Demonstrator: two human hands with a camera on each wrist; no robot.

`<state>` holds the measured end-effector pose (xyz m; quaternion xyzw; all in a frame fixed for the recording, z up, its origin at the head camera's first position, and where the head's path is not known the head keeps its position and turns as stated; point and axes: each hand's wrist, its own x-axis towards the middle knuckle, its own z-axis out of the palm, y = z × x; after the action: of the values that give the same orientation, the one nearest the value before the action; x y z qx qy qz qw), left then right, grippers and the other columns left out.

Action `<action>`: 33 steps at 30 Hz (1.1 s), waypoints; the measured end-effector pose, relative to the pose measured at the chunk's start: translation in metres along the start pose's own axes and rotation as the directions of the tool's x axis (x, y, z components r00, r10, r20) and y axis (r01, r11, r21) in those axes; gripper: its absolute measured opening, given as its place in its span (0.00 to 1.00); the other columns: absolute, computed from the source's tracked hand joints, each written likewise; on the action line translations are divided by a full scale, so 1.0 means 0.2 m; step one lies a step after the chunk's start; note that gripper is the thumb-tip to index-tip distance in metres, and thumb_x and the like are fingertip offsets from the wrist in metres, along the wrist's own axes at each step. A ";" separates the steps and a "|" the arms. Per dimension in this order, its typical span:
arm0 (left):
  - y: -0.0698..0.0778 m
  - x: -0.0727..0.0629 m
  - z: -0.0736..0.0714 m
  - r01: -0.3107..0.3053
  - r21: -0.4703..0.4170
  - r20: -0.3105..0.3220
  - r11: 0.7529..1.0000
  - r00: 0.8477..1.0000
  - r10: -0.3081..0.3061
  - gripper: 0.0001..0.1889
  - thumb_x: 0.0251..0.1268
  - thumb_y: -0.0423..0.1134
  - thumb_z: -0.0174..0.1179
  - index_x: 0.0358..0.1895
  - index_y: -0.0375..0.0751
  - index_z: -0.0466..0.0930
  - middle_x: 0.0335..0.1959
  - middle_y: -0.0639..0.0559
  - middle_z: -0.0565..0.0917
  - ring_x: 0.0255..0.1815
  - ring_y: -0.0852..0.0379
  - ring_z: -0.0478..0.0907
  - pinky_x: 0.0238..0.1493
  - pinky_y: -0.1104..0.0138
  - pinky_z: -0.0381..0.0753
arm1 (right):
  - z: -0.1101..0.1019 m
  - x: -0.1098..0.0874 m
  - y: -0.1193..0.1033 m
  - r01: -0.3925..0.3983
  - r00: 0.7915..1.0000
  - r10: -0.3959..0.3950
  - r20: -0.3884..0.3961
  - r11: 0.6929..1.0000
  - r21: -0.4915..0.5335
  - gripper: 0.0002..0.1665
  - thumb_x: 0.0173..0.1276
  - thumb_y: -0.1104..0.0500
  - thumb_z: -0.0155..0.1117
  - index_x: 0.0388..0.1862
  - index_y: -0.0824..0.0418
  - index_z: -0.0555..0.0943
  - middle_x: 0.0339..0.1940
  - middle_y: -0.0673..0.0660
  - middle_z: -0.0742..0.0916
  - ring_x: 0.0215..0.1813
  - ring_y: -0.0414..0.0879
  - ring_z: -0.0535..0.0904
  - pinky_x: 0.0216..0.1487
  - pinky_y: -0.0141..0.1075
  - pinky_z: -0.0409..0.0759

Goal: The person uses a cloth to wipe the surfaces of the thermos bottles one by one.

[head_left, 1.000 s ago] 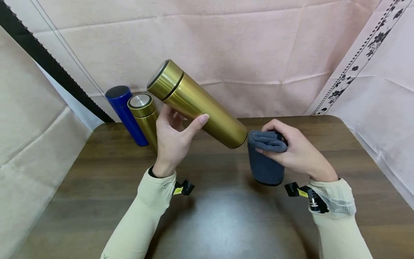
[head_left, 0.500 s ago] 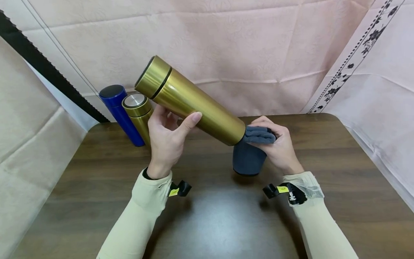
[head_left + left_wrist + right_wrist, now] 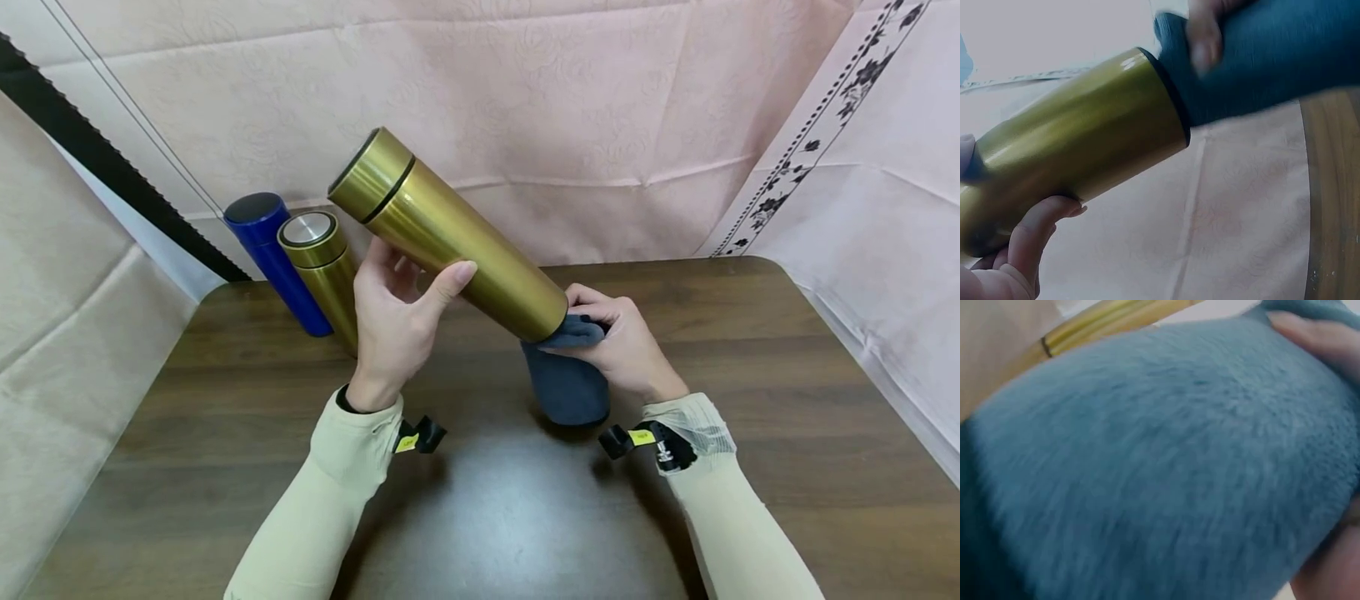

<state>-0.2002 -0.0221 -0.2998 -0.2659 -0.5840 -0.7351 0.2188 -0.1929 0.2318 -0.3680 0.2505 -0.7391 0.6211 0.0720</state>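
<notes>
My left hand [image 3: 397, 321] grips a large gold thermos bottle [image 3: 457, 242] around its middle. The bottle is tilted above the table, lid up to the left and base down to the right. In my right hand [image 3: 626, 346] is a folded dark blue-grey cloth [image 3: 570, 383], pinched at its top with the rest hanging down. The cloth's upper fold lies against the bottle's base. The left wrist view shows the cloth [image 3: 1272, 56] pressed to the base end of the bottle [image 3: 1085, 131]. Fluffy cloth [image 3: 1166, 456] fills most of the right wrist view, hiding much of the hand.
A blue thermos bottle [image 3: 281, 262] and a smaller gold thermos bottle [image 3: 322, 271] stand side by side at the back left of the wooden table [image 3: 225, 467]. Pale cloth sheets [image 3: 562, 100] hang behind the table and at its sides.
My right hand has moved left with the cloth, from beside the bottle to its base. The cloth's fold now touches the base. My left hand and the bottle have shifted only slightly.
</notes>
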 end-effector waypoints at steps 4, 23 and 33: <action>-0.02 0.00 -0.01 0.023 0.025 -0.002 0.999 1.000 -0.023 0.22 0.56 0.32 0.75 0.53 0.37 0.79 0.44 0.50 0.84 0.45 0.52 0.81 0.51 0.65 0.83 | -0.05 -0.02 -0.03 0.020 0.998 -0.020 0.057 1.000 0.001 0.09 0.57 0.72 0.77 0.37 0.65 0.89 0.40 0.55 0.81 0.47 0.49 0.77 0.50 0.30 0.80; 0.00 -0.01 0.01 -0.018 -0.014 0.058 1.000 0.998 0.019 0.28 0.55 0.28 0.74 0.59 0.38 0.74 0.51 0.49 0.82 0.52 0.48 0.80 0.58 0.60 0.83 | 0.05 0.02 0.03 -0.086 0.993 0.090 -0.078 0.995 0.055 0.10 0.59 0.68 0.77 0.41 0.62 0.89 0.44 0.52 0.88 0.49 0.46 0.83 0.51 0.34 0.85; 0.02 0.01 -0.01 0.012 0.012 0.060 1.000 0.998 -0.013 0.26 0.56 0.29 0.74 0.58 0.37 0.76 0.50 0.48 0.82 0.51 0.49 0.81 0.56 0.62 0.84 | -0.05 0.00 -0.03 -0.038 0.998 0.036 0.058 0.999 0.034 0.11 0.57 0.70 0.78 0.40 0.65 0.89 0.42 0.57 0.86 0.48 0.49 0.82 0.54 0.33 0.83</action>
<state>-0.1999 -0.0253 -0.2966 -0.2827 -0.5963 -0.7247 0.1982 -0.1924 0.2397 -0.3608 0.2558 -0.7345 0.6276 0.0348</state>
